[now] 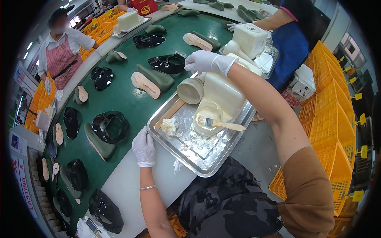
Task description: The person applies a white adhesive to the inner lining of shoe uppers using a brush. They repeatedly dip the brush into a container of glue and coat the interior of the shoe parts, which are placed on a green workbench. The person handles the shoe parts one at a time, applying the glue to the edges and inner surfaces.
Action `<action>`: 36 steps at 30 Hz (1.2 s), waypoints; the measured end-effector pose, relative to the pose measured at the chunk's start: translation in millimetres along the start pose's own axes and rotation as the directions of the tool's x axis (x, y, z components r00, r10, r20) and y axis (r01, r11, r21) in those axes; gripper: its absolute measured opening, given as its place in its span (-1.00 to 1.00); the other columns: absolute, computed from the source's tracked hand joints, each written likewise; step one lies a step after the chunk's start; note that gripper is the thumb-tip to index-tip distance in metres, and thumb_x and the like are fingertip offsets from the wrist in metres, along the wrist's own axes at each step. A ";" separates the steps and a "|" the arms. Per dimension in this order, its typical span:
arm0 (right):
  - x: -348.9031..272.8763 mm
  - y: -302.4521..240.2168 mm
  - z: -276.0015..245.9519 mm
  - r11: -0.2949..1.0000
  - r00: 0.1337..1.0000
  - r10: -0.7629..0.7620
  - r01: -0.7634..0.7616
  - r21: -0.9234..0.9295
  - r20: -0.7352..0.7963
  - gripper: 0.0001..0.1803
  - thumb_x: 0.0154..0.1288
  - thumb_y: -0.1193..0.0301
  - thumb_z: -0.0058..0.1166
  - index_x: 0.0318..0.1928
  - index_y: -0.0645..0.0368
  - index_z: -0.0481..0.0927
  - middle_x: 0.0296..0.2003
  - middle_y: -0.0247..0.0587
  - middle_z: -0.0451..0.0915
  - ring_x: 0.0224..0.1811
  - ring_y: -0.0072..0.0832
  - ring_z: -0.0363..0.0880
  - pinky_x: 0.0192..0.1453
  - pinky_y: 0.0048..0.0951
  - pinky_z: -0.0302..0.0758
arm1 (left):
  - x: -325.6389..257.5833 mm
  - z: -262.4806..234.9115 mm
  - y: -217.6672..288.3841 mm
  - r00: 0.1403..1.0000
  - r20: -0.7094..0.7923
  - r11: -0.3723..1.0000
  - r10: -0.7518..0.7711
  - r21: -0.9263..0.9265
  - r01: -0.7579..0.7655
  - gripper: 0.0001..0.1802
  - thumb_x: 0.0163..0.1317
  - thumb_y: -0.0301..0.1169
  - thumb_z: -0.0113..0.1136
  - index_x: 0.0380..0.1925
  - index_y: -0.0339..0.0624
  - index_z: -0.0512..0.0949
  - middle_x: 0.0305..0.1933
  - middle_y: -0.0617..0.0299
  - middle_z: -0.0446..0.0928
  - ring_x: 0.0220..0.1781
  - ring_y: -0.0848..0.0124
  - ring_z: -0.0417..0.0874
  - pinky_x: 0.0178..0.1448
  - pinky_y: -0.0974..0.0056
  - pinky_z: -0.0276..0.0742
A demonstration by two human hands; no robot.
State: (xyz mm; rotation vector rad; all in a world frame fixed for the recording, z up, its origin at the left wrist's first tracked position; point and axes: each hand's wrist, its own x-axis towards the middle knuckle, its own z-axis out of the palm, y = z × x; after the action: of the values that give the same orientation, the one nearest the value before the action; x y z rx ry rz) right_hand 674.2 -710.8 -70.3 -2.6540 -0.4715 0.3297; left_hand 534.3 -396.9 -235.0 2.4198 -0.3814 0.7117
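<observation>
Cream glue jug (222, 93) tipped on tray (206, 164), crusted w/ drips.

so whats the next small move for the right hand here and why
Probably bring the right hand back down to the brush. That gloved hand is empty and reaching out over the green belt, while the brush lies unheld across the glue pot's rim in the metal tray. The left hand rests at the tray's edge, holding nothing.
</observation>
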 end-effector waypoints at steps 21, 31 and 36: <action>-0.6 0.3 0.7 1.000 1.000 0.002 -0.002 0.029 -0.001 -0.66 0.29 0.18 -0.06 -0.14 0.19 0.53 -0.35 -0.21 0.62 -0.36 -0.42 0.59 -0.24 -0.42 0.48 | 3.5 -1.4 5.2 1.000 -0.014 0.999 0.010 -0.046 -0.010 -0.74 0.10 -0.52 0.02 -0.17 -0.26 0.51 -0.27 -0.02 0.55 -0.23 0.06 0.54 -0.12 0.09 0.42; -0.7 -0.7 1.2 1.000 1.000 0.027 -0.027 0.012 0.011 -0.66 0.30 0.18 -0.08 -0.12 0.18 0.53 -0.34 -0.24 0.61 -0.36 -0.43 0.59 -0.23 -0.41 0.47 | 4.7 -3.2 8.1 1.000 0.007 0.998 -0.008 -0.069 0.008 -0.75 0.10 -0.53 0.01 -0.19 -0.27 0.50 -0.30 -0.04 0.54 -0.25 0.04 0.54 -0.15 0.08 0.41; -1.1 -0.7 1.4 1.000 1.000 0.023 -0.023 0.002 0.004 -0.65 0.30 0.18 -0.08 -0.10 0.16 0.53 -0.33 -0.24 0.61 -0.35 -0.43 0.59 -0.22 -0.41 0.47 | 4.7 -1.1 5.3 1.000 0.000 0.998 0.005 -0.057 -0.005 -0.75 0.10 -0.53 0.01 -0.18 -0.28 0.50 -0.29 -0.03 0.54 -0.25 0.04 0.54 -0.15 0.09 0.42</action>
State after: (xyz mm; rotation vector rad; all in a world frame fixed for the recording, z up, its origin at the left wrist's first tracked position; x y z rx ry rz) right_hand 672.6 -710.1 -71.0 -2.6587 -0.4416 0.3420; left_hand 535.5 -400.8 -229.1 2.3658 -0.4026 0.6934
